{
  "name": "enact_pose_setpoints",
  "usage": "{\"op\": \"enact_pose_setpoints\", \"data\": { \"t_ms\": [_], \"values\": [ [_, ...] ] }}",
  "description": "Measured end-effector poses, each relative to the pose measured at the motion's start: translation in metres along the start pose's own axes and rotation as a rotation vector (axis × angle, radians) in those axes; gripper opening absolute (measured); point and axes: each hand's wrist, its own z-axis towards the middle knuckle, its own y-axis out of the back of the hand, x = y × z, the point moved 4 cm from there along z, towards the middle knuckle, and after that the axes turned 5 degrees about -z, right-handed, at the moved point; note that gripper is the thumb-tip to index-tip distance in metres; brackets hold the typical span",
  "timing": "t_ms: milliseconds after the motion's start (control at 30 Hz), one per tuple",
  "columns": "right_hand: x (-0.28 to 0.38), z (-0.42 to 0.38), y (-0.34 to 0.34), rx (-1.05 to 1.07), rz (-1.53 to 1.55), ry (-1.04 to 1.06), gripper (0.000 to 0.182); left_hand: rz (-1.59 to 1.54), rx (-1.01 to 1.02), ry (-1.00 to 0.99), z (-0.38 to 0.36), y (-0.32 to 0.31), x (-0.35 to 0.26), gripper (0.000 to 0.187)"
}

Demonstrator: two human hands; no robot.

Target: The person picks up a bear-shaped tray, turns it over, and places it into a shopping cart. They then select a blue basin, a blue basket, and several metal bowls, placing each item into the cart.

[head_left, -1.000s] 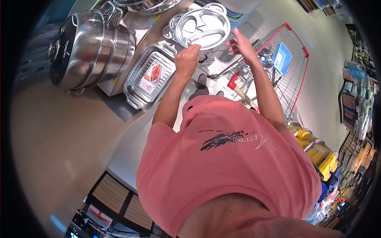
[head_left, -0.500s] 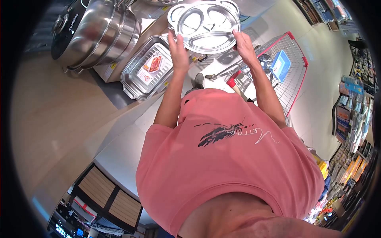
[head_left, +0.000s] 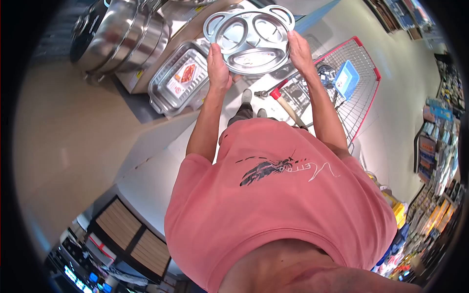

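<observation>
A shiny metal divided plate (head_left: 250, 43), shaped like a bear's head with two looped ears, is held up in front of me at the top of the view. Three compartments show on its face: two rounded ones above and a wide oval one below. My left hand (head_left: 218, 71) grips its left edge, thumb at the rim. On the opposite edge, my right hand (head_left: 300, 52) is closed with the thumb over the rim. The fingers behind the plate are largely hidden.
Left of the plate lie rectangular metal trays with a red picture label (head_left: 187, 73) on the display. A large steel steamer pot (head_left: 129, 44) stands farther left. To the right is a wire shopping cart (head_left: 359, 105) containing a blue tray (head_left: 346, 80). Stocked shelves (head_left: 432, 141) line the right.
The plate has come slightly down and left with both hands, and its glare has lessened, showing the compartments more clearly. More of my legs and shoes shows below it.
</observation>
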Motion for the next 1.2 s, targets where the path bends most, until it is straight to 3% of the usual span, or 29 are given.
{"op": "enact_pose_setpoints", "data": {
  "t_ms": [167, 400, 733, 1000, 1200],
  "values": [
    [0.000, -0.014, -0.026, 0.038, 0.142, 0.093, 0.050, 0.117, -0.144, -0.123, -0.035, 0.019, -0.007, 0.049],
    [0.015, -0.026, -0.048, 0.188, 0.142, -0.012, 0.051, 0.108, -0.271, -0.147, -0.059, 0.046, -0.012, 0.050],
    [0.022, -0.014, -0.064, 0.103, 0.046, 0.090, 0.052, 0.041, -0.210, -0.129, -0.049, 0.056, -0.026, 0.048],
    [0.023, -0.008, -0.070, 0.064, 0.166, 0.083, 0.050, 0.026, -0.167, -0.102, -0.042, 0.055, -0.037, 0.047],
    [0.028, -0.016, -0.060, 0.114, 0.060, 0.056, 0.049, 0.000, -0.203, -0.072, -0.038, 0.057, -0.035, 0.048]
  ]
}}
